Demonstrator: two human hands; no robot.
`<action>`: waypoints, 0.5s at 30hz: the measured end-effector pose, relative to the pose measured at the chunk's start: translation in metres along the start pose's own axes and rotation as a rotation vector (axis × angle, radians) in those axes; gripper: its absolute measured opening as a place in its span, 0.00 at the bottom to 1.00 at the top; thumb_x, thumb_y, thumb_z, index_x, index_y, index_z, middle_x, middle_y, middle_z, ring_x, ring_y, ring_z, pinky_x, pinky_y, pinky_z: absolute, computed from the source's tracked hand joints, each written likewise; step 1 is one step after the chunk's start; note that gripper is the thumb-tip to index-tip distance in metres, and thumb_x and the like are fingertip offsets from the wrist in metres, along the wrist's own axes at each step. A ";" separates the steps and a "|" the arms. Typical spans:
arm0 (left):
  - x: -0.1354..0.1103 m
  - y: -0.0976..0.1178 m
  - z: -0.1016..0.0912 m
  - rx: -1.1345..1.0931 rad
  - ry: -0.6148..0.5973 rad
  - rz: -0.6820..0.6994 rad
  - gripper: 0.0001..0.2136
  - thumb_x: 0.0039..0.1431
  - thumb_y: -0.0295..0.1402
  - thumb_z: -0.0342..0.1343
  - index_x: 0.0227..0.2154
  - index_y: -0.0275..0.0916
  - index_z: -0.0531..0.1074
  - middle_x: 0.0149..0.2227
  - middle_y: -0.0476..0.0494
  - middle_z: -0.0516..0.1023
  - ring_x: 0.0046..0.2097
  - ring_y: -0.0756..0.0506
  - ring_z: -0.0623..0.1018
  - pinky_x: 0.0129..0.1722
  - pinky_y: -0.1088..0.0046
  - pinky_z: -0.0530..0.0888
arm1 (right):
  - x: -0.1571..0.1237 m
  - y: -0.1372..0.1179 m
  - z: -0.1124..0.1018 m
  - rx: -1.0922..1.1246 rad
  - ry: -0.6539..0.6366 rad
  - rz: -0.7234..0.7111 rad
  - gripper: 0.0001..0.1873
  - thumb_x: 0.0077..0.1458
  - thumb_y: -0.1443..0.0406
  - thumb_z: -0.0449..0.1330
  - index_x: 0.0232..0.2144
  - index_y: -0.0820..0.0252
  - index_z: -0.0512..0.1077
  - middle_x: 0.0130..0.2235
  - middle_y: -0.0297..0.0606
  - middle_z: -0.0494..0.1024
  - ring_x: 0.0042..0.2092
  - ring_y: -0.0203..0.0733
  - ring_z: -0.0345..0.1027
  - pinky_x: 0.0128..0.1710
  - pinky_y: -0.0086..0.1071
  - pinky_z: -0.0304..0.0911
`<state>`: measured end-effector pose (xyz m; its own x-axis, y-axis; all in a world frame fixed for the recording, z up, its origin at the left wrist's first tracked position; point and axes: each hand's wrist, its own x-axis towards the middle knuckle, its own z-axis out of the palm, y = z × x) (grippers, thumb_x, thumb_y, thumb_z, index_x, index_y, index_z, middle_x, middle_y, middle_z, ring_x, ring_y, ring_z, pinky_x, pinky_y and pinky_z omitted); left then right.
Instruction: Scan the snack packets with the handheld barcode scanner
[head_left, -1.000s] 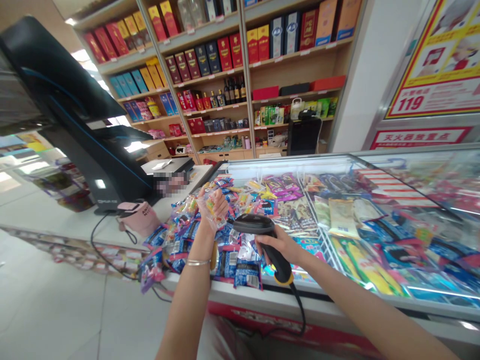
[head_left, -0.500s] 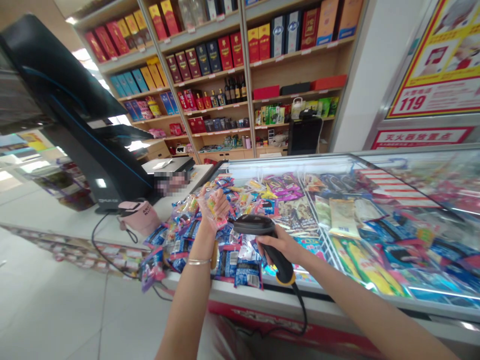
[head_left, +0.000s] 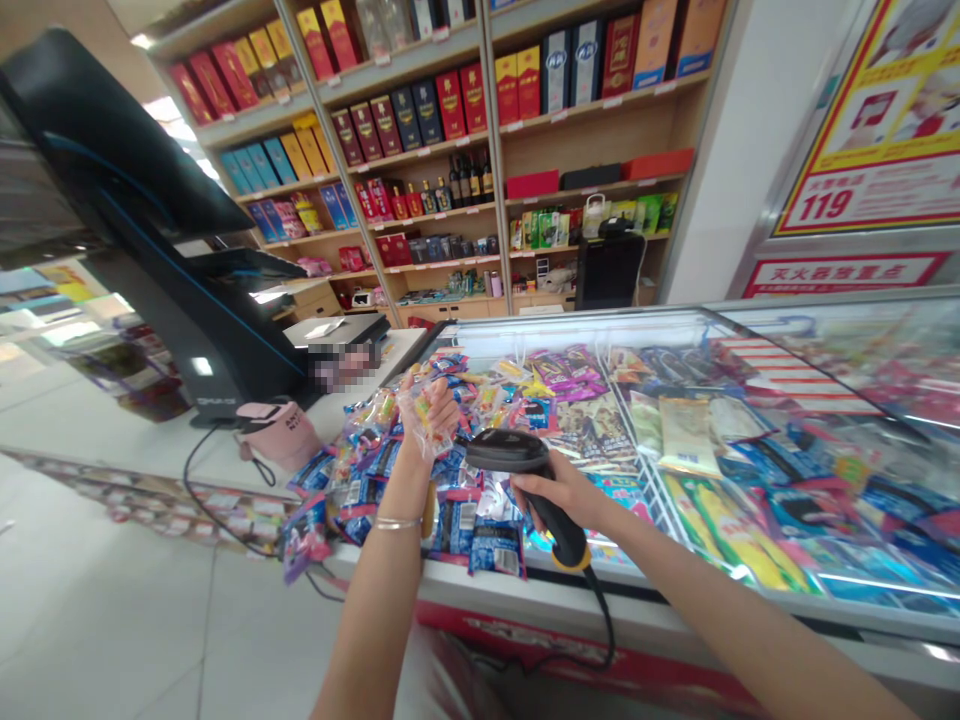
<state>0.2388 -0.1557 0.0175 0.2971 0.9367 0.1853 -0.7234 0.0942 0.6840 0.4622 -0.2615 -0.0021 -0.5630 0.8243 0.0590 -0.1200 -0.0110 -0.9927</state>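
Note:
My right hand (head_left: 559, 490) is wrapped round the grip of a black barcode scanner (head_left: 510, 450), whose head points left toward my other hand. A coiled black cable hangs from the yellow-ringed base of the grip. Closed on a small clear snack packet (head_left: 422, 418) with yellow and red on it, my left hand (head_left: 442, 408) is just beyond the scanner's front end. Beneath both hands lies a pile of snack packets (head_left: 495, 545), mostly blue, on the glass top of a freezer (head_left: 480, 328). The packet's lower side is partly hidden by glare and fingers.
Wrapped ice creams (head_left: 686, 435) show through the freezer glass on the right. On the white counter (head_left: 90, 420) at left stand a black checkout terminal (head_left: 202, 330) and a pink cup (head_left: 285, 435). Shelves (head_left: 420, 150) of boxed bottles line the back wall.
The packet in my left hand has turned slightly, and the red glow on its lower part is gone. The scanner and both hands stay almost in place.

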 end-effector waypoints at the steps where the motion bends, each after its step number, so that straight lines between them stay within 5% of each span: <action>1: 0.000 0.000 0.000 -0.012 -0.012 -0.002 0.23 0.58 0.53 0.44 0.17 0.42 0.55 0.10 0.57 0.48 0.11 0.56 0.46 0.08 0.78 0.49 | -0.001 0.000 0.000 -0.006 -0.004 0.001 0.16 0.49 0.55 0.62 0.27 0.65 0.68 0.22 0.35 0.73 0.16 0.34 0.67 0.15 0.25 0.62; 8: -0.003 0.001 0.000 0.035 0.057 0.009 0.22 0.58 0.53 0.45 0.18 0.43 0.54 0.10 0.59 0.45 0.12 0.56 0.42 0.08 0.76 0.48 | -0.005 -0.005 0.004 -0.023 -0.036 -0.008 0.15 0.49 0.57 0.62 0.34 0.64 0.70 0.22 0.33 0.74 0.15 0.33 0.65 0.14 0.24 0.60; 15: 0.011 -0.005 -0.023 0.063 0.123 0.054 0.22 0.60 0.55 0.41 0.21 0.43 0.63 0.09 0.58 0.46 0.11 0.52 0.52 0.12 0.75 0.56 | -0.004 -0.005 0.004 -0.051 -0.047 -0.015 0.15 0.50 0.56 0.62 0.30 0.64 0.70 0.24 0.35 0.75 0.16 0.32 0.64 0.14 0.24 0.60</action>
<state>0.2308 -0.1382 -0.0001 0.1774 0.9744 0.1383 -0.6949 0.0245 0.7187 0.4621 -0.2674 0.0031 -0.5992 0.7968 0.0773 -0.0877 0.0306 -0.9957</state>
